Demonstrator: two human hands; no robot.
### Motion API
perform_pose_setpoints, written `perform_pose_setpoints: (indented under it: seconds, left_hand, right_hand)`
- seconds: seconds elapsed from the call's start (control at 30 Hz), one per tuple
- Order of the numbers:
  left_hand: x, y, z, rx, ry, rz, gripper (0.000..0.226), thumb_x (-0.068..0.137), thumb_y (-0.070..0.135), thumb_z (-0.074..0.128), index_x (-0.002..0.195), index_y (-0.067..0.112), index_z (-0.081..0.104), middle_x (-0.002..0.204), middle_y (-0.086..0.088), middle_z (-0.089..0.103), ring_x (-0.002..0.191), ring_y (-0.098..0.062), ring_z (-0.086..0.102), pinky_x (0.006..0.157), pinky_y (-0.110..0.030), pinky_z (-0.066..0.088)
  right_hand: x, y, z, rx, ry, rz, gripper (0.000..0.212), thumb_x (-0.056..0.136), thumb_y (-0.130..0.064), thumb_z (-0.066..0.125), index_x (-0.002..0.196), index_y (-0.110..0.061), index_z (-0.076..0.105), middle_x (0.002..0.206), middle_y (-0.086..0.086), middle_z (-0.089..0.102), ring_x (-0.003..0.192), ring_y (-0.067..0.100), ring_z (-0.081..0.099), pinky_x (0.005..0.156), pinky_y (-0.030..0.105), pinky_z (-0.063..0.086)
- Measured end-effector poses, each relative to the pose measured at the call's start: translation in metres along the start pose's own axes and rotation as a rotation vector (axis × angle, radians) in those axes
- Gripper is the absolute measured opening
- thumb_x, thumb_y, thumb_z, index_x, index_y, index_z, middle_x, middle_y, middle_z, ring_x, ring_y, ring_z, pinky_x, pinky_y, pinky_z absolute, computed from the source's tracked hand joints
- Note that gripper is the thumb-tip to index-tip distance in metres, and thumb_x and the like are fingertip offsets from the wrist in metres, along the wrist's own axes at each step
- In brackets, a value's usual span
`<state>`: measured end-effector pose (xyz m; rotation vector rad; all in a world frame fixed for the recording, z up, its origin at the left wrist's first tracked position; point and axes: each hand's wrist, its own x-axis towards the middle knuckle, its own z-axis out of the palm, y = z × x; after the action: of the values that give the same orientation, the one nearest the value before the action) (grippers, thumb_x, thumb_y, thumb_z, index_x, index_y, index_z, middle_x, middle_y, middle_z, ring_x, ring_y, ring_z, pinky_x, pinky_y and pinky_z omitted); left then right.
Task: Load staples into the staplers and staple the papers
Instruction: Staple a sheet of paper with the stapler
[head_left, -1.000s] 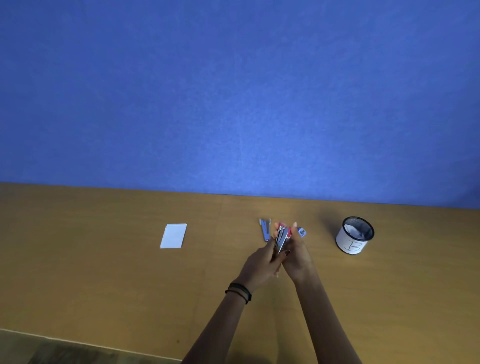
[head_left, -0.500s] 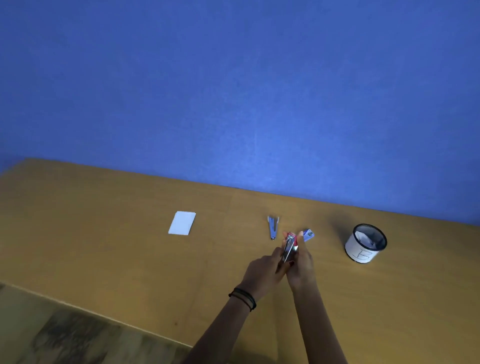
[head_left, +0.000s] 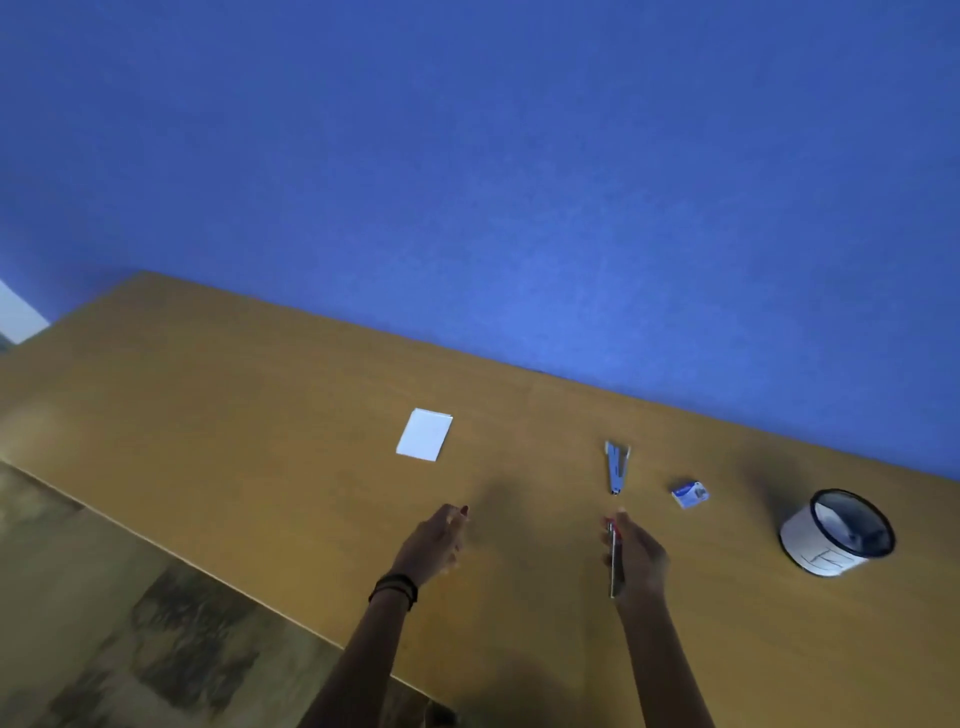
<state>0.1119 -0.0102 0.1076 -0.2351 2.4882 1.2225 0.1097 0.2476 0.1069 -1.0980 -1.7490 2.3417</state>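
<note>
My right hand (head_left: 638, 558) grips a red and silver stapler (head_left: 614, 561), held edge-on above the wooden table (head_left: 260, 415). My left hand (head_left: 434, 543) hovers apart to the left with relaxed fingers and holds nothing. A blue stapler (head_left: 616, 467) lies opened on the table just beyond my right hand. A small blue staple box (head_left: 689, 494) sits to its right. A small stack of white papers (head_left: 425, 434) lies farther left, beyond my left hand.
A white cup with a dark rim (head_left: 835, 532) stands at the right, something pale inside it. A blue wall (head_left: 519, 182) backs the table. The table's near edge runs diagonally at the lower left, with patterned floor (head_left: 104, 623) below it.
My left hand has let go of the red stapler and moved left, away from my right hand. The view has swung and tilted, showing more of the table's left end.
</note>
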Motion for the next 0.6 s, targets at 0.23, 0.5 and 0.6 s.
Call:
perform_pose_setpoints:
  seconds: [0.23,0.5,0.6]
  left_hand:
    - [0.063,-0.014,-0.054,0.034,0.281,-0.06,0.036,0.092,0.032,0.058,0.122,0.013,0.051,0.116,-0.008,0.057,0.097,-0.021,0.061,0.079,-0.035,0.05]
    - [0.142,-0.028,-0.081,-0.07,0.314,-0.17,0.056,0.086,0.026,0.067,0.133,0.005,0.044,0.131,-0.013,0.044,0.121,-0.027,0.046,0.092,-0.036,0.045]
    - [0.166,-0.035,-0.084,-0.043,0.297,-0.182,0.06,0.084,0.027,0.068,0.134,0.006,0.042,0.132,-0.013,0.041,0.122,-0.028,0.041,0.092,-0.037,0.044]
  right_hand:
    - [0.016,0.009,0.044,-0.291,0.004,-0.196,0.021,0.085,-0.019,0.066,0.065,-0.014,0.067,0.072,0.015,0.065,0.058,0.017,0.057,0.048,0.025,0.035]
    - [0.035,0.013,0.075,-0.446,0.052,-0.234,0.015,0.085,-0.011,0.065,0.075,0.0,0.069,0.074,0.019,0.069,0.06,0.023,0.06,0.054,0.029,0.039]
    - [0.04,0.02,0.077,-0.516,0.089,-0.215,0.012,0.083,-0.009,0.068,0.074,-0.001,0.069,0.069,0.018,0.068,0.051,0.019,0.058,0.045,0.018,0.041]
